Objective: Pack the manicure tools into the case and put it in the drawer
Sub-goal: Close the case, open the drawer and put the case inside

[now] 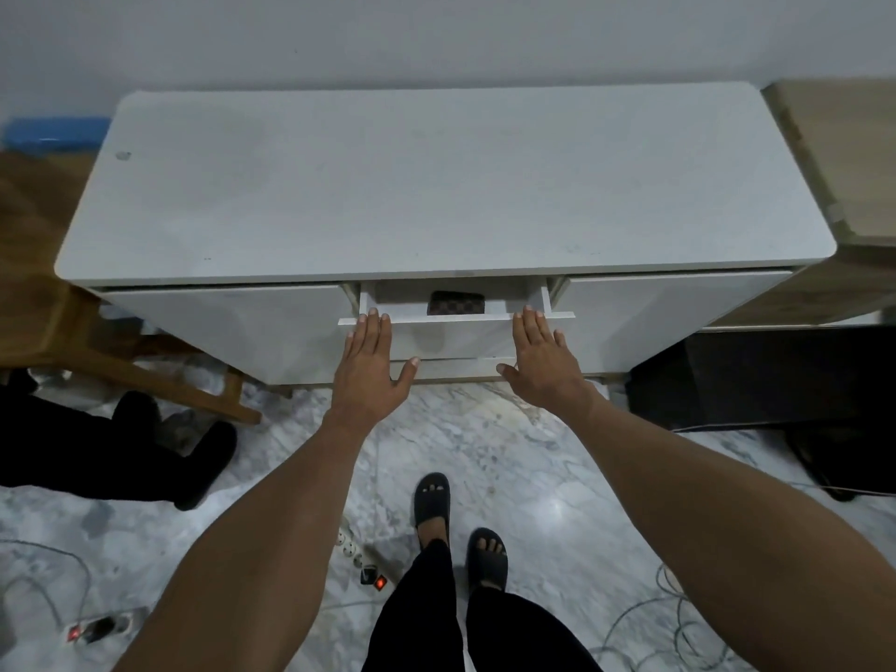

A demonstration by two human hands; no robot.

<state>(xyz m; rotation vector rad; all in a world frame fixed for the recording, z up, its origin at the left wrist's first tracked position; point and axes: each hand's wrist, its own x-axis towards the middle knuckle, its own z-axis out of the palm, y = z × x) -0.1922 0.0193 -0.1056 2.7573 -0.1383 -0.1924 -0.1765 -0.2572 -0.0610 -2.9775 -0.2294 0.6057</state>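
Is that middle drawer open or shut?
Partly open: the drawer front juts from the cabinet, showing the checkered case inside.

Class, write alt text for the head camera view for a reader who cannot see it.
Both hands, left hand and right hand, press flat on the front of a slightly open white drawer in a white cabinet; a dark checkered case lies inside.

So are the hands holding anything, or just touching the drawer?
Nothing is held. The left hand and right hand lie flat and open against the drawer front, fingers reaching its top edge. The checkered case sits inside, untouched.
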